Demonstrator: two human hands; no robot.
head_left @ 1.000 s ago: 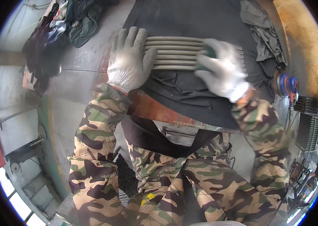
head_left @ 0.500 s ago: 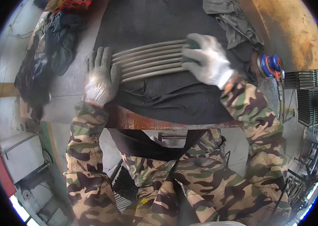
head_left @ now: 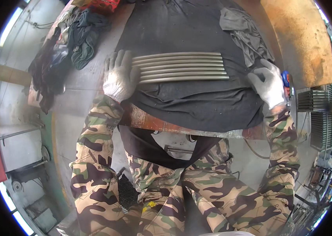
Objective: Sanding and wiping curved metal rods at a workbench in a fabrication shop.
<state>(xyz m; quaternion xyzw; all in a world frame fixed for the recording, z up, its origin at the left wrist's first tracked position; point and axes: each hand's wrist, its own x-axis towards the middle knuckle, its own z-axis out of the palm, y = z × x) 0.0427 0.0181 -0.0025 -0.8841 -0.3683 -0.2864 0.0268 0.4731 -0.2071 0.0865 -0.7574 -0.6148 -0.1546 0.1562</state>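
Black cloth [head_left: 174, 27] | metal rods [head_left: 181, 70] extend right from left grip [head_left: 119, 78], unclenched | right grip [head_left: 269, 83] well apart, can't tell closure

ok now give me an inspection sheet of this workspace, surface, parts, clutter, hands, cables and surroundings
Surface: black cloth, wrinkled toward the front, over a table with a worn red-brown front edge.
Parts: metal rods side by side on the cloth, right ends slightly uneven.
Clutter: crumpled dark garments at upper left; grey rag at upper right; blue-and-red tool, partly hidden.
Hands: left gloved hand flat over the rods' left ends; right gloved hand clear of the rods, beside the tool, grip unclear.
Cables: one thin hose or cable curving below the table's front edge.
Surroundings: rust-stained panel and stacked metal racks at right.
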